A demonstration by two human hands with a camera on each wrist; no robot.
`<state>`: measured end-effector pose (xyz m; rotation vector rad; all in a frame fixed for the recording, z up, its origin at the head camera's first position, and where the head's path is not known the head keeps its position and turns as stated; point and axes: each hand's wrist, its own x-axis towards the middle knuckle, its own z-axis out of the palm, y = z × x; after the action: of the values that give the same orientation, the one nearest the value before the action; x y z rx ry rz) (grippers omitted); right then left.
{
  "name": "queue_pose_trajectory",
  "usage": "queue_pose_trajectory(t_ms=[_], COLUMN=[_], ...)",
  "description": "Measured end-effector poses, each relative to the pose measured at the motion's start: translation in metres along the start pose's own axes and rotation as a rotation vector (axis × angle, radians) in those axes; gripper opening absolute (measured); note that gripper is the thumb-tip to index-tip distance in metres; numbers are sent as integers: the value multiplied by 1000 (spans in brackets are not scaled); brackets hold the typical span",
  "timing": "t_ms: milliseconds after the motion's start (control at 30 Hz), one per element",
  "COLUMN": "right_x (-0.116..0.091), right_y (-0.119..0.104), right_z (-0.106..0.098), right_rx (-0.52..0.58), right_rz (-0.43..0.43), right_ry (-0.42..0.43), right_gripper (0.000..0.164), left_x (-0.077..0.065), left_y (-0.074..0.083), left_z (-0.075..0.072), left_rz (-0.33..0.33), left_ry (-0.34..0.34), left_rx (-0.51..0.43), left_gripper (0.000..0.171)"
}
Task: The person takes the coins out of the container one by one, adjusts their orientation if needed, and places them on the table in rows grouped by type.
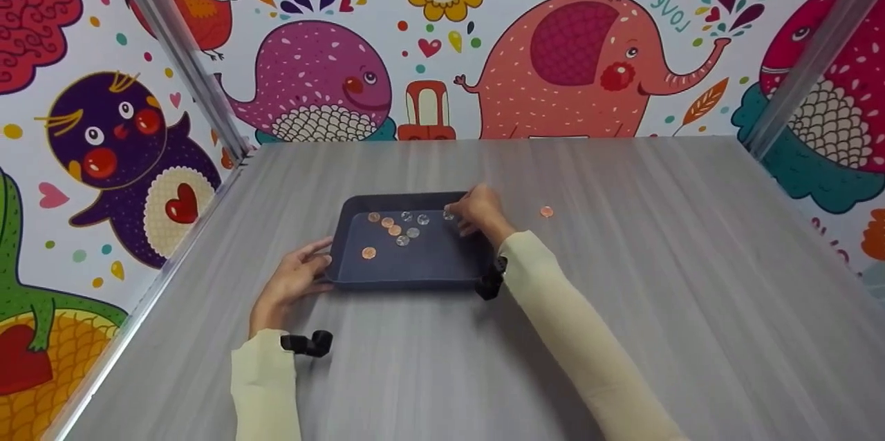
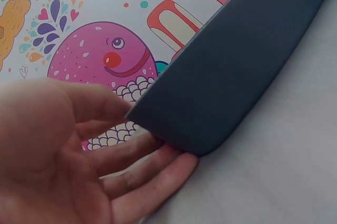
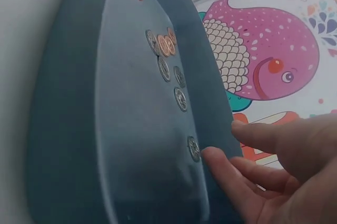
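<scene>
A dark blue-grey rectangular tray (image 1: 429, 263) lies on the table with several copper and silver coins on its floor. My left hand (image 1: 294, 282) holds the tray's left side, its thumb at the rim and the other fingertips low on the outer wall in the left wrist view. Over the tray's far right part is my right hand (image 1: 482, 211), thumb and fingers apart. One fingertip (image 3: 215, 156) is right at a silver coin (image 3: 194, 149) that lies near the far wall inside the tray. A copper coin (image 1: 368, 253) lies apart from the others, toward the near left.
Another copper coin (image 1: 547, 211) is on the grey wood-grain table (image 1: 415, 372), to the right of the tray. Walls printed with cartoon animals (image 1: 567, 74) stand at the back and sides. Metal posts (image 1: 183, 47) run along the corners.
</scene>
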<state>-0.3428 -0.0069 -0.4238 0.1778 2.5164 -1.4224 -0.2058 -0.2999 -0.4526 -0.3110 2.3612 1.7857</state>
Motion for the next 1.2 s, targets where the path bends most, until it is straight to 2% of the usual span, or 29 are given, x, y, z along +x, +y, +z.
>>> queue_pose_trajectory(t_ms=[167, 333, 600, 667, 933, 1200], right_x=[2, -1, 1, 1, 2, 2], right_y=[-4, -7, -4, -2, 3, 5], right_z=[10, 17, 29, 31, 37, 39], right_rx=[20, 39, -39, -54, -85, -158], right_rz=[67, 62, 102, 97, 22, 4], right_ry=[66, 116, 154, 175, 254, 265], right_gripper=[20, 20, 31, 34, 25, 23], left_x=[1, 1, 0, 0, 1, 1], left_y=[1, 1, -1, 0, 1, -1], left_z=[0, 0, 1, 2, 4, 2], left_rz=[-16, -5, 4, 10, 11, 12], left_ry=[16, 13, 26, 27, 21, 25], left_rx=[10, 0, 0, 0, -18, -18], left_gripper=[51, 51, 51, 51, 50, 50])
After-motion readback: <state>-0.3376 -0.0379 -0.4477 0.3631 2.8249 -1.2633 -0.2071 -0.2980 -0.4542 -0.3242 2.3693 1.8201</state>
